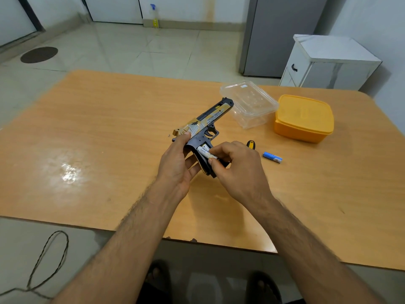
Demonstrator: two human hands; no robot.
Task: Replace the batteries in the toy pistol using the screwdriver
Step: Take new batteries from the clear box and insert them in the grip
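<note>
The right hand (236,170) has its fingers curled, with the thumb and fingertips pinching the lower end of a white battery (207,152) that lies in the open grip of the toy pistol (203,128). The left hand (177,167) grips the pistol from behind and below, thumb pressed on the gold rear of the slide, fingers wrapped under the grip. The pistol is held above the bench (98,139), muzzle pointing up and away to the right, grip cavity facing the camera. No cover is on the battery compartment.

Just beyond the right hand, the black and yellow handle end of the screwdriver (250,143) shows on the bench; the rest is hidden behind the hand. A blue battery (272,157) lies loose on the bench to its right. A small screw (168,135) rests on the bench just left of the pistol's rear.

Farther right stand a clear plastic container (248,104), lying tilted, and a yellow lidded box (303,118), the two just beside each other. A white cabinet (324,62) stands on the floor beyond the bench.
</note>
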